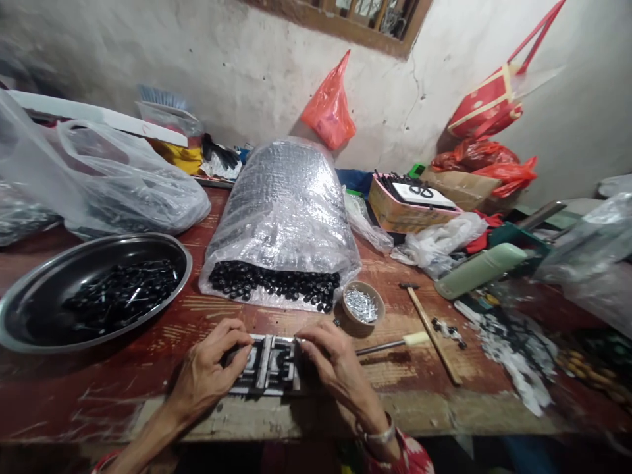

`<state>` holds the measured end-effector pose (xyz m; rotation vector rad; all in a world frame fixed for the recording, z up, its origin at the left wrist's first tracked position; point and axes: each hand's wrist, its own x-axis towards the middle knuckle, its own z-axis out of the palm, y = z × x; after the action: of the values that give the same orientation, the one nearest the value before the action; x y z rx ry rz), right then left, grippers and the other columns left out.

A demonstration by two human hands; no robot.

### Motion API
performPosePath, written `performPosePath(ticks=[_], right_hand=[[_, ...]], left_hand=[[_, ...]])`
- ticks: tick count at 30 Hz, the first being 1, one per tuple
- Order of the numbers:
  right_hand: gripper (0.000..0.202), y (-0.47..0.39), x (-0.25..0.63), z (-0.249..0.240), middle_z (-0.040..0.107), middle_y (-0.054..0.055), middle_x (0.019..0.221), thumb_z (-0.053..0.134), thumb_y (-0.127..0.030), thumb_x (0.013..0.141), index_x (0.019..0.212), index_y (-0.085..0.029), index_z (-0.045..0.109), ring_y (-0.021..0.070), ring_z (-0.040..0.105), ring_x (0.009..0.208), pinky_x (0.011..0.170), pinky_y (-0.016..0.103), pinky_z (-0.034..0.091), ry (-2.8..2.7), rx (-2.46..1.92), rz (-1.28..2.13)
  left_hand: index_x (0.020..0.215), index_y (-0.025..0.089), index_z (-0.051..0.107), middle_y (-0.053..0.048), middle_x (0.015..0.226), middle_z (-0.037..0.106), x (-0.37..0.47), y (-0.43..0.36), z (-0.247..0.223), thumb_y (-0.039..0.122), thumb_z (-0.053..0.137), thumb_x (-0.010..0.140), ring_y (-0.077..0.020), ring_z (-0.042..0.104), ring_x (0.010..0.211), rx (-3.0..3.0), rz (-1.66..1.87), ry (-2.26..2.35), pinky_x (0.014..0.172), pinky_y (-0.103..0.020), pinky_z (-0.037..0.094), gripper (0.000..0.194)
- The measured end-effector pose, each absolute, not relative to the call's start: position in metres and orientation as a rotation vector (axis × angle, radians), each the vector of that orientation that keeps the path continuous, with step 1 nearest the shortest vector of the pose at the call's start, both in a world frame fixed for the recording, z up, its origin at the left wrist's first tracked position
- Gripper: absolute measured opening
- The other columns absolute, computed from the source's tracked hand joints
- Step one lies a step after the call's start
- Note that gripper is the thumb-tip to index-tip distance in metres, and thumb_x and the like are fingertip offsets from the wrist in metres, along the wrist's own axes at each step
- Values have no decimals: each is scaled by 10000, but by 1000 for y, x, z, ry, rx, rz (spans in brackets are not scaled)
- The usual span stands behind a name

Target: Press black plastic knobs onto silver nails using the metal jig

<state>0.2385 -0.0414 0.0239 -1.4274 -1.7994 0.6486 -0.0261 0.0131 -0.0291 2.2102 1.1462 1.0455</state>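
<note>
1. A slotted metal frame (269, 365) is seen lying flat near the front edge of the surface (168, 349), between the two hands.
2. The left end is met by the fingers of the left hand (207, 368), the right end by those of the right hand (336, 368); whether either grip is closed on the frame or on a small part cannot be told.
3. The frame is judged stiff, fairly heavy and slippery; it is best held by its outer ends, clear of the slots.
4. Beyond it, a small bowl (366, 323) of metal pins and a plastic bag (291, 197) of black parts are shown.
</note>
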Motion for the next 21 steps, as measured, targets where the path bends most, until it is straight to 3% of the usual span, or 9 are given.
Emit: performPosePath(ticks=[7, 10, 13, 17, 21], right_hand=[[181, -5, 334, 20, 731, 87, 1027, 557, -255, 992, 1026, -213, 730, 232, 643, 976, 873, 373, 497, -1714, -1885, 6], [143, 12, 355, 9, 747, 103, 1027, 652, -165, 897, 982, -216, 754, 256, 625, 944, 806, 382, 442, -1711, -1988, -45], [160, 23, 358, 2, 739, 99, 909, 694, -83, 830, 802, -229, 753, 239, 610, 856, 702, 354, 349, -1747, -2014, -38], [277, 29, 357, 2, 702, 115, 800, 636, -32, 872, 676, -216, 704, 193, 579, 756, 644, 380, 269, -1781, -1973, -20], [195, 15, 347, 17, 684, 50, 783, 645, -58, 885, 742, -170, 717, 126, 550, 707, 644, 335, 301, -1775, -1998, -87]], left_hand=[[973, 230, 708, -56, 1159, 659, -29, 15, -38, 286, 590, 977, -172, 685, 1079, 2260, 1126, 1141, 895, -218, 537, 131], [969, 225, 710, -60, 1155, 662, -27, 14, -38, 269, 593, 970, -177, 681, 1094, 2265, 1131, 1146, 912, -228, 539, 125], [952, 213, 713, -66, 1125, 666, -23, 14, -33, 246, 576, 970, -170, 689, 1054, 2264, 1125, 1163, 896, -232, 548, 142], [946, 213, 719, -64, 1087, 683, -25, 14, -28, 249, 559, 976, -172, 701, 1017, 2264, 1115, 1179, 875, -245, 566, 166], [993, 291, 735, 1, 1152, 710, -28, 7, -26, 346, 630, 946, -212, 715, 1016, 2254, 1175, 1175, 897, -321, 594, 127]])
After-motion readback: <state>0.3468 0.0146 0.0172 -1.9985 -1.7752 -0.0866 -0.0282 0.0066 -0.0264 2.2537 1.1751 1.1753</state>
